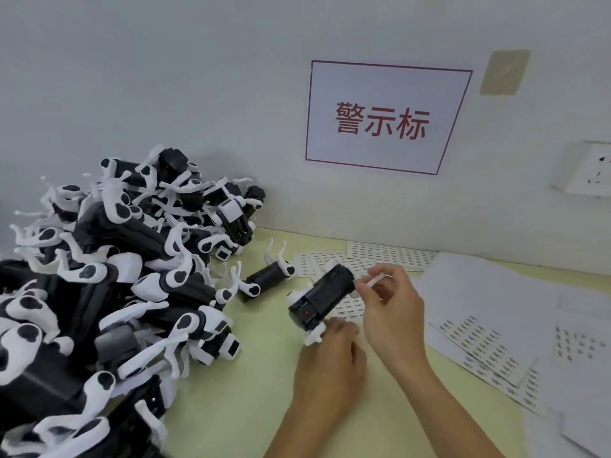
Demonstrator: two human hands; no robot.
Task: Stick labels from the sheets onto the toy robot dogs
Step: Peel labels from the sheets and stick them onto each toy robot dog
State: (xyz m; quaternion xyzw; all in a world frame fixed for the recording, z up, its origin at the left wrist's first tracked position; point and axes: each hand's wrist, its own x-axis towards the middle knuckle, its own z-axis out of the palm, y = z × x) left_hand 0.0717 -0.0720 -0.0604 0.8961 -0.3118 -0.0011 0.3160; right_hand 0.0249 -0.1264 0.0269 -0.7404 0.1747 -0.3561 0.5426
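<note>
Dog [325,297], centre: left hand [330,355] gripped its lower end; right hand [393,305] pinched its white leg [372,280]. Pile [109,276] at nine o'clock; sheets [496,325] at three.

We see the heaped plastic toy robot dogs [99,292]: black bodies, white legs with black joint spots. Held toy dog [322,297]: black, small red dot. Tabletop [258,375]: pale yellow-green. White paper label sheets [479,342]: rows of small dark print. Rectangular white wall sign [385,117]: dark red border and characters.

Red-bordered wall sign [386,118], wall socket [588,173], tan patch [504,72]
</note>
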